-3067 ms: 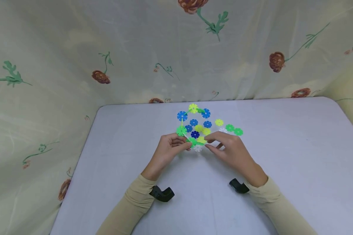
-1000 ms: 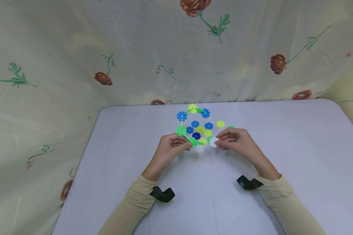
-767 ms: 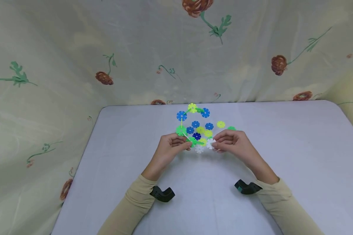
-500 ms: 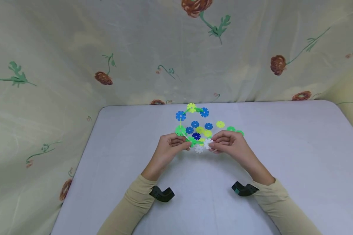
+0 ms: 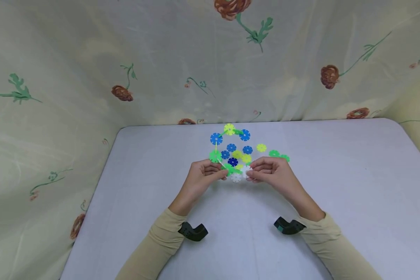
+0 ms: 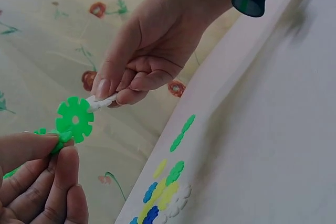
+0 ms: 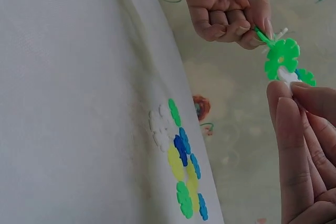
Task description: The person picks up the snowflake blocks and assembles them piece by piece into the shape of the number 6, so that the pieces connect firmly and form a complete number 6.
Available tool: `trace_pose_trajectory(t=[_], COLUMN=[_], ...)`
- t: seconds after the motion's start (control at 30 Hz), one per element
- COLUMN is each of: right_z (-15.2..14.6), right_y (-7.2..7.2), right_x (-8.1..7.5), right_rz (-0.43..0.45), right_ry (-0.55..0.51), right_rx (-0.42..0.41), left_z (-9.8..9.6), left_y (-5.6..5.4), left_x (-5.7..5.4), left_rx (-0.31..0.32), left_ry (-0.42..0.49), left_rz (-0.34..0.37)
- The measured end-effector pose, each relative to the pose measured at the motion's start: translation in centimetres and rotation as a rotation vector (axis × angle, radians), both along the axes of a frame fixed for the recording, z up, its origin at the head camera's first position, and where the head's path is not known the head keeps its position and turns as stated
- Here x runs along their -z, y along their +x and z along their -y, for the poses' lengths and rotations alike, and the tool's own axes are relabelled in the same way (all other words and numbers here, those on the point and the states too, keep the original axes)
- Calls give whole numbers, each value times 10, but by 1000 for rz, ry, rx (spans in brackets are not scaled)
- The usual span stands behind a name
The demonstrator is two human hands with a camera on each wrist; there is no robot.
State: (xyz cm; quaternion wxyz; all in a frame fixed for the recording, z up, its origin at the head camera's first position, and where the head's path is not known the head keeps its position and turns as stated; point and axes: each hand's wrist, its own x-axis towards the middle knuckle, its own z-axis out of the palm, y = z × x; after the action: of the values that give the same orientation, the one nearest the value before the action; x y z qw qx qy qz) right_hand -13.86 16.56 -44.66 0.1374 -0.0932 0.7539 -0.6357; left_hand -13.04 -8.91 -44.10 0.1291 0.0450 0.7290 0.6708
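Note:
In the head view my left hand [image 5: 204,174] pinches one end of a curved chain of notched snowflake discs. That chain runs through a green disc [image 5: 215,156], a blue disc [image 5: 216,139] and a yellow disc [image 5: 229,129] to another blue disc [image 5: 244,135]. My right hand [image 5: 274,171] pinches a white snowflake disc [image 5: 245,171] between thumb and fingers. Both wrist views show the white disc [image 6: 97,103] meeting the rim of an end green disc [image 7: 282,51], edge to edge at an angle. Whether their slots are interlocked I cannot tell.
Below the chain, loose discs lie on the white-covered table [image 5: 154,163]: a dark blue disc [image 5: 232,161], a white disc [image 5: 236,177], several blue and yellow ones. Green discs [image 5: 274,154] lie beyond my right hand. A flowered curtain [image 5: 154,77] hangs behind the table.
My right hand, holding nothing 3.1 s ago, has picked up a white disc from the right and carried it left against the green disc. My left hand has stayed nearly still.

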Motion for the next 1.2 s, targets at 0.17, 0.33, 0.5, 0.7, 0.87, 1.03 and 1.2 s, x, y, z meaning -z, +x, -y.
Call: trace_pose_trajectory(t=[0.17, 0.33, 0.5, 0.7, 0.87, 1.03, 1.2], right_z=[4, 8, 9, 13, 13, 8, -1], right_y=[4, 6, 7, 8, 6, 2, -2], right_x=[1, 5, 5, 5, 7, 9, 12], right_rz=[-15, -29, -42, -39, -2, 28, 0], right_ry=[4, -3, -20, -52, -45, -12, 1], right_rx=[16, 29, 40, 36, 20, -42, -92], left_z=[2, 3, 2, 2, 4, 6, 7], left_y=[0, -1, -1, -1, -2, -3, -3], left_x=[0, 1, 1, 2, 1, -1, -2], left_rx=[2, 7, 11, 13, 11, 31, 62], left_ry=[-47, -65, -51, -31, -86, -123, -116], left_rz=[-14, -42, -38, -30, -49, -80, -73])
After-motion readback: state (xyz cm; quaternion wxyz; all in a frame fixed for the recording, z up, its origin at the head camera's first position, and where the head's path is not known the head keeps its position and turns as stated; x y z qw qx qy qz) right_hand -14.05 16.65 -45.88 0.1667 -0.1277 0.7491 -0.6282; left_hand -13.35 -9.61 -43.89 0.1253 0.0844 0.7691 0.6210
